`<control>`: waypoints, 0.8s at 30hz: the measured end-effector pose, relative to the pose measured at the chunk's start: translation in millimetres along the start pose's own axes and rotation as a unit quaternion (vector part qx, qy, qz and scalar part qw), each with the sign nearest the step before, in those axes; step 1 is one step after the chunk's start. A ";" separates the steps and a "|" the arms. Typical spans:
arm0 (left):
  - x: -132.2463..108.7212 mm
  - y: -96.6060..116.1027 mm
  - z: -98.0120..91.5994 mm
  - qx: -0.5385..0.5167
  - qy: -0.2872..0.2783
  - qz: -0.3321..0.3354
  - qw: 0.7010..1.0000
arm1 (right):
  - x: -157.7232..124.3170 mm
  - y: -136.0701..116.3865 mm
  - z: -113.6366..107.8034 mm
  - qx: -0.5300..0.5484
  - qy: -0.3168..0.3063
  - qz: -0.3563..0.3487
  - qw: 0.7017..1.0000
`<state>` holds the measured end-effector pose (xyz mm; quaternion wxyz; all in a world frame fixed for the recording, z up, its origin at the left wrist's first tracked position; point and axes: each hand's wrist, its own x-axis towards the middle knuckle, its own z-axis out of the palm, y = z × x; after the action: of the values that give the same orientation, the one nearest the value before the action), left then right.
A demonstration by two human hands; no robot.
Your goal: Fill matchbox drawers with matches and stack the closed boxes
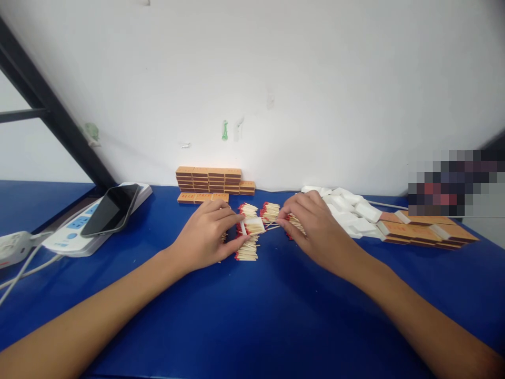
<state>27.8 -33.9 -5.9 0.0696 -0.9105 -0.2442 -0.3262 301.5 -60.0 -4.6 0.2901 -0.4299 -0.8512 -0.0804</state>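
Observation:
My left hand (215, 231) grips a small white matchbox tray (259, 221) between thumb and fingers. Red-tipped matches lie inside the tray. To its right, my right hand (310, 221) pinches a few matchsticks (272, 227) by thumb and index finger, their far ends close to the tray's right end. Below and behind the tray are piles of loose matches (247, 250), heads mostly to the left. Another pile of matches (270, 210) sits between the hands, and one more is partly hidden under my right hand.
Orange matchboxes (208, 180) stand stacked by the wall, with a short row in front. White trays (347, 208) are heaped at the right beside more matchbox covers (414, 230). A phone (112, 209) rests on a power strip (74, 231) at the left, with cables nearby.

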 end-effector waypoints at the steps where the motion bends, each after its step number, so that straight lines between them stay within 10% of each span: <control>1: -0.1 2.3 0.9 -0.004 0.005 0.001 1.000 | 0.6 -5.9 -0.4 -0.001 0.002 -0.007 1.000; 8: -1.0 14.1 3.2 -0.020 0.019 0.004 1.000 | 1.0 -26.8 4.6 -0.006 -0.012 -0.042 0.999; 24: 1.0 -4.8 -2.0 0.021 0.016 -0.016 1.000 | -7.2 27.4 24.7 -0.024 -0.093 0.020 0.995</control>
<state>25.0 -29.9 -3.9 0.0872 -0.8995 -0.2649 -0.3364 315.7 -38.5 -31.9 0.2009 -0.4592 -0.8636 -0.0548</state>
